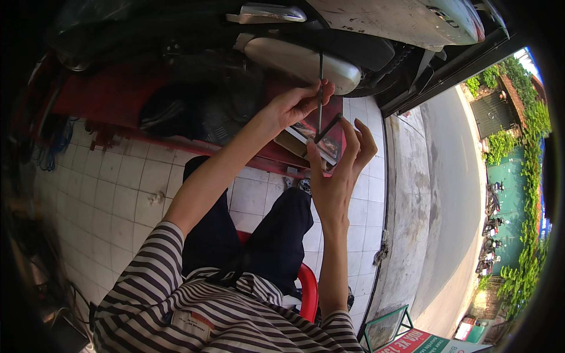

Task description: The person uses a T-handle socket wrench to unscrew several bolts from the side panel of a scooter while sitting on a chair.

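A thin dark wrench (320, 115) with a long shaft and a slanting handle reaches up to the silver cover (294, 59) on the side of a motorbike. My left hand (301, 101) is closed, its fingers pinching the middle of the shaft. At the lower end, my right hand (336, 167) has the handle between thumb and fingertips, the other fingers bent and spread. Whether the handle is an L or a T cannot be told, as the thumb covers its corner. The wrench's far tip lies against the dark underside near the cover, and its seat is not clear.
The motorbike stands over a red platform (235, 141). A tray or box (294, 144) sits on the platform behind my hands. A red stool (309, 291) is beneath me on white floor tiles (138, 182). To the right are a concrete ledge, a road (450, 176) and a signboard (421, 341).
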Motion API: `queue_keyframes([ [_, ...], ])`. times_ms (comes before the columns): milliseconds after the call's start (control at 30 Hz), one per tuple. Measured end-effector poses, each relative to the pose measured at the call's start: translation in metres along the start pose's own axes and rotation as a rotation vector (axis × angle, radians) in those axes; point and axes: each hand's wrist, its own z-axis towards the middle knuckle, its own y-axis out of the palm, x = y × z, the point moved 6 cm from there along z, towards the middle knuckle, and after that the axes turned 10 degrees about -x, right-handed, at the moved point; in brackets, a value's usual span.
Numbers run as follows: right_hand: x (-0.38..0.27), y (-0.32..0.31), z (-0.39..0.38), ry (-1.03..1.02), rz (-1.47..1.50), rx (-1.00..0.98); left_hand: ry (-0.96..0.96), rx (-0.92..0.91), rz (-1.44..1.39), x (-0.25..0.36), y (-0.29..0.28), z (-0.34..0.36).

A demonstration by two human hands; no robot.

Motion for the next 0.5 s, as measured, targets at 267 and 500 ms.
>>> queue_keyframes([
  [267, 0.004, 0.001, 0.028, -0.031, 0.217, -0.184, -0.041, 0.060, 0.051, -0.001, -0.002, -0.006],
  [500, 0.017, 0.038, 0.030, 0.090, 0.831, -0.152, -0.022, 0.122, 0.173, 0.000, 0.008, -0.009],
])
